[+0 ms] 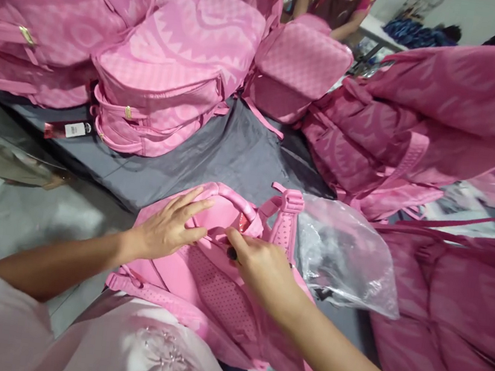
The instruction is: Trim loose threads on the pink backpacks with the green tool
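A pink backpack (217, 279) lies at the table's near edge against my lap, its dotted back padding and straps facing up. My left hand (169, 224) rests on its top with the fingers spread, beside the curved carry handle (232, 195). Closed in a fist, my right hand (264, 267) is at the upper seam just below that handle. A small dark rounded end (232, 253) shows at its curled fingers; the rest is hidden, so its kind is unclear. A shoulder strap with a buckle (293, 201) stands up right of the handle.
Several pink backpacks (170, 78) line the grey-covered table (197, 148) at the back and right. A clear plastic bag (348, 253) lies right of my backpack. A hang tag (70, 130) dangles at the left edge. Another person's arm (351, 23) shows at the back.
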`<state>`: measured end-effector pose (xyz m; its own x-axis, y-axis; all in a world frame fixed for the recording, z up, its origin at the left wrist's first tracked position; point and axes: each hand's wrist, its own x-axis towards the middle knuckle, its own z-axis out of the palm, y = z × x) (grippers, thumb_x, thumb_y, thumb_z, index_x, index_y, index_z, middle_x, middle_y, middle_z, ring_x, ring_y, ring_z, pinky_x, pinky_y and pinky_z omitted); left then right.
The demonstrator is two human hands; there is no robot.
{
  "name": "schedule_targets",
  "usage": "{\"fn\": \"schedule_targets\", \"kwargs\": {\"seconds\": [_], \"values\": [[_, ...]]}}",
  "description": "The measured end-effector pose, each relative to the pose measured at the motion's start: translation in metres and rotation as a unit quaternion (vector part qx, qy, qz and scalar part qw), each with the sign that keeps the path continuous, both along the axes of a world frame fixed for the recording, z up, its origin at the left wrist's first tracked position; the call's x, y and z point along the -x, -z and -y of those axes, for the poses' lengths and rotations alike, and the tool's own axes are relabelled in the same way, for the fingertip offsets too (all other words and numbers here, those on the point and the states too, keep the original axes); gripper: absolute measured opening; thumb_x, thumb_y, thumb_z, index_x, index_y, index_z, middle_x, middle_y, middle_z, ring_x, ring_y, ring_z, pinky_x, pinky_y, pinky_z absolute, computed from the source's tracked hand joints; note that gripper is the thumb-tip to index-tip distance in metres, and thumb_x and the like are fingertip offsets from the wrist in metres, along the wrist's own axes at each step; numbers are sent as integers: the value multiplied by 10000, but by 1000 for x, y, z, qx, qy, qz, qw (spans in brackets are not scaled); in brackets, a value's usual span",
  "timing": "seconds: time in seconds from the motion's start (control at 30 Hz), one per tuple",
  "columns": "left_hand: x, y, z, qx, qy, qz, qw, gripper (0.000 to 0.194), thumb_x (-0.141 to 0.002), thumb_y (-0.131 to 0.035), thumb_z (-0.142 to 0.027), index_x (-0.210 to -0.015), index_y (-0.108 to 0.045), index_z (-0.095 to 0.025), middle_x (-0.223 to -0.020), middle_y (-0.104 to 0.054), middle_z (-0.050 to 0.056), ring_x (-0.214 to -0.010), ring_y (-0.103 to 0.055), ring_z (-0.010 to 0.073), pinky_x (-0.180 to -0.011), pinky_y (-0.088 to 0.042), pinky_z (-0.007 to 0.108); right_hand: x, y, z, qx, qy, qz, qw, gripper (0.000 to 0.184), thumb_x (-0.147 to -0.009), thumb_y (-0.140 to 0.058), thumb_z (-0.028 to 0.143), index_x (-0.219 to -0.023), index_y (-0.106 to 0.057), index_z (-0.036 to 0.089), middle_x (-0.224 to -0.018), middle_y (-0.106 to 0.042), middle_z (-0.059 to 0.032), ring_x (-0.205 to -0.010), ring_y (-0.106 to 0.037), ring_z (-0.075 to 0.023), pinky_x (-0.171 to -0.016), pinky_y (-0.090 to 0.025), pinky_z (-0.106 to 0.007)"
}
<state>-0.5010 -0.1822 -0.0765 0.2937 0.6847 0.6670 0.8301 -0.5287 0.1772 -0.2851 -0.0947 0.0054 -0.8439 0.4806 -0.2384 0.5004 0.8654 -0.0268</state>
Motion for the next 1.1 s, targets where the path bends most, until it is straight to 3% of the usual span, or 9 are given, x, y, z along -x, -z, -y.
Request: {"fn": "schedule_targets", "kwargs": {"seconds": [0.2, 0.4, 0.53, 0.63, 0.87, 0.93, 1.0, 1.03, 1.1], "values": [[-4, 8, -8, 24, -25, -9, 999, 93, -938, -616, -145, -1022, -606, -183, -1520, -409, 156, -1570, -189, 365, -1172, -441, 560, 10, -2, -2, -19, -37, 78, 996, 294, -951, -530, 43, -1179, -645, 188, -914, -713, -72, -783, -697, -184, -565, -357, -263], [-7, 10, -8, 61, -32, -11, 998, 249, -856, -690, -127, -1081, -604, -191, -1556, -383, 160, -1578, -149, 345, -1188, -426, 569, 4, 22, -15, -73, -104, 47, 991, 208, -957, -506, 66, -1084, -640, 161, -1164, -674, -133, -742, -702, -177, -545, -441, -273], [-6, 16, -7, 89, -45, -18, 995, 362, -798, -755, -119, -1109, -585, -194, -1650, -277, 133, -1585, -117, 355, -1198, -410, 579, 3, 28, -22, -60, -138, -4, 989, 220, -916, -527, 6, -1043, -624, 157, -929, -688, -58, -752, -694, -185, -587, -448, -276], [-6, 18, -5, 89, -57, -18, 994, 404, -812, -768, -151, -1159, -564, -183, -1681, -205, 166, -1581, -148, 346, -1182, -433, 552, 0, 24, -24, -23, -109, -29, 993, 226, -915, -527, -13, -980, -622, 181, -939, -689, -29, -792, -687, -159, -635, -441, -258], [1, 28, -9, 147, -72, 44, 985, 418, -820, -755, -115, -1187, -574, -196, -1674, -249, 190, -1545, -296, 322, -1194, -407, 517, -43, 17, -34, -97, -119, 76, 985, 323, -859, -494, -57, -1007, -679, 163, -938, -714, -70, -757, -698, -202, -577, -410, -292], [9, 29, -10, 228, -111, 146, 956, 634, -780, -807, -186, -1343, -514, -187, -1684, -197, 222, -1547, -296, 337, -1212, -372, 527, -55, 14, -30, -101, -71, 79, 989, 354, -838, -495, -61, -1022, -690, 170, -978, -721, -81, -793, -709, -206, -571, -399, -280], [19, 28, -9, 344, -136, 262, 891, 868, -735, -848, -328, -1478, -428, -171, -1651, -290, 230, -1499, -387, 356, -1185, -398, 518, -63, 12, -20, -84, 10, 59, 995, 364, -837, -491, -41, -1039, -693, 184, -1002, -726, -83, -823, -714, -200, -573, -383, -258], [23, 26, -8, 400, -128, 304, 855, 891, -733, -837, -398, -1494, -435, -168, -1596, -410, 206, -1443, -466, 356, -1157, -428, 498, -66, 12, -12, -57, 61, 42, 996, 354, -839, -486, -25, -1027, -695, 189, -975, -730, -75, -820, -713, -193, -582, -380, -248], [26, 17, -5, 471, -92, 338, 809, 694, -778, -763, -478, -1372, -595, -161, -1342, -674, 120, -1250, -630, 327, -1057, -499, 430, -73, 12, 6, 53, 157, 6, 986, 313, -827, -500, 15, -967, -712, 198, -867, -733, -45, -794, -706, -181, -621, -395, -237]]}}
